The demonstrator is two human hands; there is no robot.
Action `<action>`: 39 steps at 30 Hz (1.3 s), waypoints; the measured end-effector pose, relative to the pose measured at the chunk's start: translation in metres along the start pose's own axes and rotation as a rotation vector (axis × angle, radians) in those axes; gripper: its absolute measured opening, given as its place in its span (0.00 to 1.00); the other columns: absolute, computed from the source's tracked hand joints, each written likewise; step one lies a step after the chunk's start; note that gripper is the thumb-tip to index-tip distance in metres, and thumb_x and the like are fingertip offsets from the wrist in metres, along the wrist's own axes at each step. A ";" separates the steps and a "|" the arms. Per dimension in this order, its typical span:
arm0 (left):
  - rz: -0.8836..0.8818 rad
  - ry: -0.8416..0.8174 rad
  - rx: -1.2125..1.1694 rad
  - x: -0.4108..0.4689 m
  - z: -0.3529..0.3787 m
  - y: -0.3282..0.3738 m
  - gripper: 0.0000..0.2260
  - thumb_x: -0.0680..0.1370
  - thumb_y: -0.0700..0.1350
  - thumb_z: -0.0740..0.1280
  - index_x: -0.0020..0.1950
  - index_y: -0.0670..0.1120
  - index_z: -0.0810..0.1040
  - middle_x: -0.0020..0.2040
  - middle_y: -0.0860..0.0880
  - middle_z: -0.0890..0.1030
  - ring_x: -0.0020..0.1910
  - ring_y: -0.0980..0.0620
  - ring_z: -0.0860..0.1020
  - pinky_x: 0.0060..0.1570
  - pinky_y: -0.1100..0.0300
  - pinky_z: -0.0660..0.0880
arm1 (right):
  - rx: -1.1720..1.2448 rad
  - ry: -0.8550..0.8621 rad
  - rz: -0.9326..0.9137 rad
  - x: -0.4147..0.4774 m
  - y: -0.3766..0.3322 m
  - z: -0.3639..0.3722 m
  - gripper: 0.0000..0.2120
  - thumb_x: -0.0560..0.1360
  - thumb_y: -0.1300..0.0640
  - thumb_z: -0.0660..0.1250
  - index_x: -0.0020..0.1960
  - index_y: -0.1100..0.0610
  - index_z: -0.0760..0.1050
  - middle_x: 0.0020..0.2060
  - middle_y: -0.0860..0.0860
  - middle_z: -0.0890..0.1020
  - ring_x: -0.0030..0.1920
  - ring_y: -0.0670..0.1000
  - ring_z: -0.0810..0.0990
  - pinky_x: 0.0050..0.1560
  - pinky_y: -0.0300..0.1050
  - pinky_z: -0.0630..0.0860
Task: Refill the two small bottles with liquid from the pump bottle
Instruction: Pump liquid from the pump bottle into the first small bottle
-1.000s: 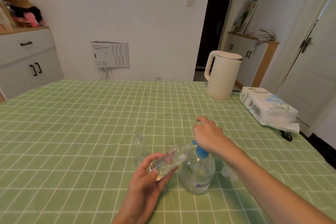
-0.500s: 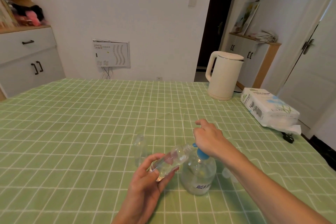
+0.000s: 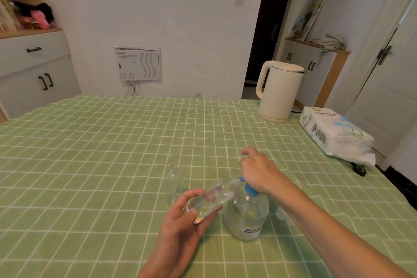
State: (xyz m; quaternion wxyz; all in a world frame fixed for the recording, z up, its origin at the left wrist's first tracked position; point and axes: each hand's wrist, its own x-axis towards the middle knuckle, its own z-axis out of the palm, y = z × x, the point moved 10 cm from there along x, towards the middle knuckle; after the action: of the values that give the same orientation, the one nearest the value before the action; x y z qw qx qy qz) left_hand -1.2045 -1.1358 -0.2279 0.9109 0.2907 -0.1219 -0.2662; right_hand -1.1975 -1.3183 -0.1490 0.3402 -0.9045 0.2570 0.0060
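A clear round pump bottle [image 3: 247,216] with a blue pump head stands on the green checked tablecloth. My right hand [image 3: 257,172] rests on top of the pump head, covering most of it. My left hand [image 3: 185,221] grips a small clear bottle [image 3: 214,198], tilted so its open neck sits at the blue spout. A second small clear bottle [image 3: 173,184] stands upright just left of them, untouched. Two small pale caps [image 3: 282,212] lie partly hidden behind my right forearm.
A cream electric kettle [image 3: 278,91] stands at the table's far right. A pack of tissue paper [image 3: 334,134] lies near the right edge, with a small black object [image 3: 360,169] beside it. Cabinets flank the room; a doorway opens behind the kettle.
My right hand has shifted slightly on the pump head. The tilted bottle stays at the spout in my left hand.
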 end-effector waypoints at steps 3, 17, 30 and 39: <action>-0.006 -0.001 0.009 0.000 -0.001 -0.001 0.23 0.66 0.35 0.73 0.60 0.32 0.76 0.62 0.31 0.80 0.64 0.30 0.78 0.54 0.52 0.83 | -0.001 0.005 0.005 0.000 0.000 -0.001 0.26 0.79 0.53 0.50 0.77 0.48 0.61 0.76 0.54 0.65 0.73 0.59 0.66 0.73 0.61 0.61; 0.002 0.003 0.027 0.001 -0.001 0.000 0.30 0.60 0.40 0.85 0.57 0.33 0.79 0.61 0.29 0.80 0.66 0.31 0.78 0.55 0.51 0.82 | 0.012 0.031 0.003 -0.001 -0.001 -0.005 0.27 0.78 0.54 0.50 0.77 0.49 0.62 0.76 0.53 0.66 0.74 0.58 0.65 0.73 0.61 0.63; -0.018 -0.002 0.049 0.001 -0.001 -0.001 0.28 0.59 0.41 0.86 0.55 0.35 0.83 0.60 0.30 0.81 0.66 0.29 0.78 0.55 0.51 0.82 | -0.066 0.086 -0.020 -0.001 -0.007 -0.016 0.27 0.79 0.54 0.51 0.78 0.52 0.59 0.74 0.56 0.65 0.74 0.61 0.60 0.73 0.64 0.58; -0.003 -0.001 0.025 0.000 0.002 0.001 0.22 0.61 0.35 0.80 0.54 0.35 0.83 0.59 0.30 0.81 0.62 0.31 0.80 0.53 0.51 0.83 | -0.060 0.057 -0.013 -0.002 -0.002 -0.004 0.26 0.80 0.54 0.50 0.78 0.52 0.57 0.75 0.55 0.65 0.75 0.61 0.60 0.72 0.62 0.59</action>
State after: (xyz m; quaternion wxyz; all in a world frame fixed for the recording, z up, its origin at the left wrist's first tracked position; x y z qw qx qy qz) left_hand -1.2053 -1.1362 -0.2256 0.9067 0.3021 -0.1253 -0.2664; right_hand -1.1986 -1.3189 -0.1442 0.3057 -0.9158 0.2602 -0.0142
